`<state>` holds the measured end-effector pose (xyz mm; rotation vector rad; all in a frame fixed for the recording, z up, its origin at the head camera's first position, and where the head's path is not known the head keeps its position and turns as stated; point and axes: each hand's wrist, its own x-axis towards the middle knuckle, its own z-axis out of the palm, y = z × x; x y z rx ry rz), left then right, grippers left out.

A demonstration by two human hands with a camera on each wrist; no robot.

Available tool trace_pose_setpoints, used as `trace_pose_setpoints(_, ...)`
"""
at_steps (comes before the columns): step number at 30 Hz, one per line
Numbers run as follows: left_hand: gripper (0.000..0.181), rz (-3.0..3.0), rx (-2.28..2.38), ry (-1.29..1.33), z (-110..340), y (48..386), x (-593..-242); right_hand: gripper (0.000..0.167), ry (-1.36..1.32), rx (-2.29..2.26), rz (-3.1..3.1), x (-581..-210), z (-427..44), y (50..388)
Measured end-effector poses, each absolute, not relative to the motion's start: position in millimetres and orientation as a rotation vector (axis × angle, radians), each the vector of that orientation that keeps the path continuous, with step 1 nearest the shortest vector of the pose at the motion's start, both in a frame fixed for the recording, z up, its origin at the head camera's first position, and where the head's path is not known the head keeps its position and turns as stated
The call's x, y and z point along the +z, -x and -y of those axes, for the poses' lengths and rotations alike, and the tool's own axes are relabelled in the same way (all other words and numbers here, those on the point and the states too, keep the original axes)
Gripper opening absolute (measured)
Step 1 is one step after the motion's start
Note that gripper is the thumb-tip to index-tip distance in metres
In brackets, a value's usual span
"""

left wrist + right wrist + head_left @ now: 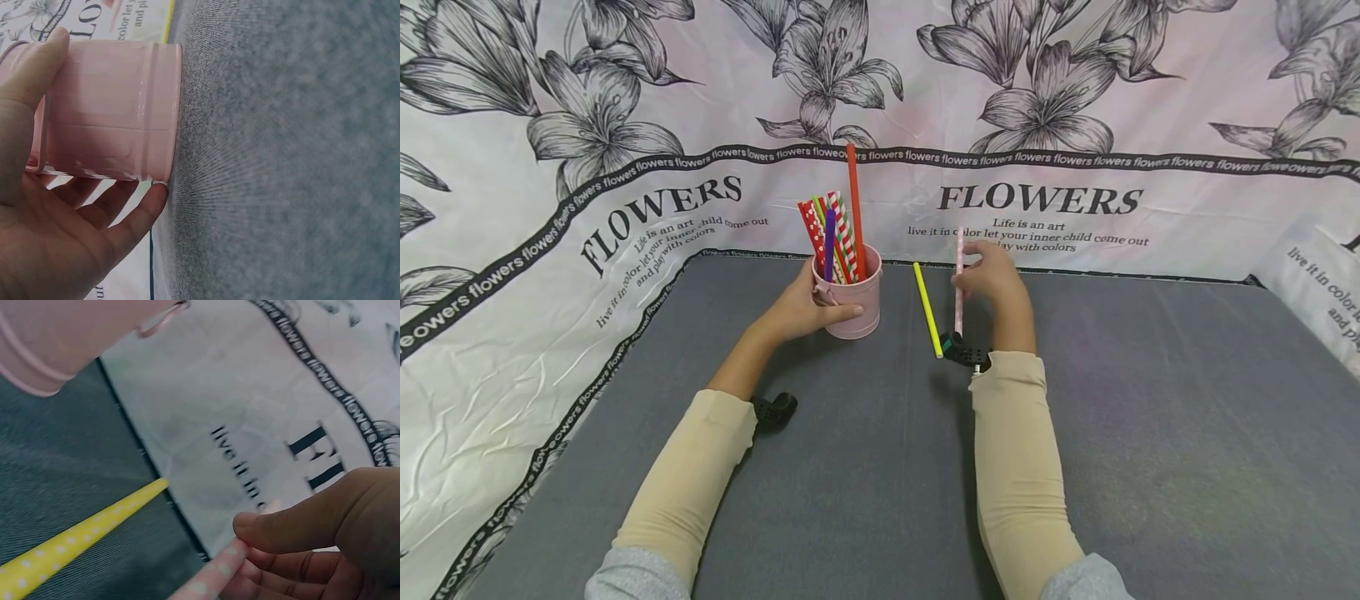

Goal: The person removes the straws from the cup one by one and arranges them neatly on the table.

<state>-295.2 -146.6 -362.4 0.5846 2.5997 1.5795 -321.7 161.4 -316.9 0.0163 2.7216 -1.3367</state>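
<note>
A pink pail [859,310] stands on the grey tabletop, holding several straws: red with white dots, striped, green, purple, and a tall orange straw [855,208]. My left hand [801,307] grips its left side, thumb across the front; the left wrist view shows the fingers around the pail [106,106]. My right hand [992,275] pinches a pink straw with white dots [958,308] between thumb and fingers, to the right of the pail. Between pail and right hand lies a yellow straw with white dots [928,310], larger in the right wrist view [75,544].
A white cloth printed with black flowers and lettering [850,200] hangs behind the grey tabletop [865,467] and along its left side. Dark wrist-camera mounts [775,410] sit at both wrists.
</note>
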Motion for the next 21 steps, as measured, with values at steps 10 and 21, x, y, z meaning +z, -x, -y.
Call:
trace_pose_setpoints(10, 0.092, -2.579, 1.597, -0.607, 146.4, 294.9, -362.7, 0.053, -0.169, -1.245, -2.669, -339.2, -153.9, 324.5)
trace_pose_setpoints(21, 0.091, -2.587, 1.592, -0.587, 147.0, 295.5, -363.0, 0.051, -0.231, -1.134, -2.739, -347.0, -147.3, 325.6)
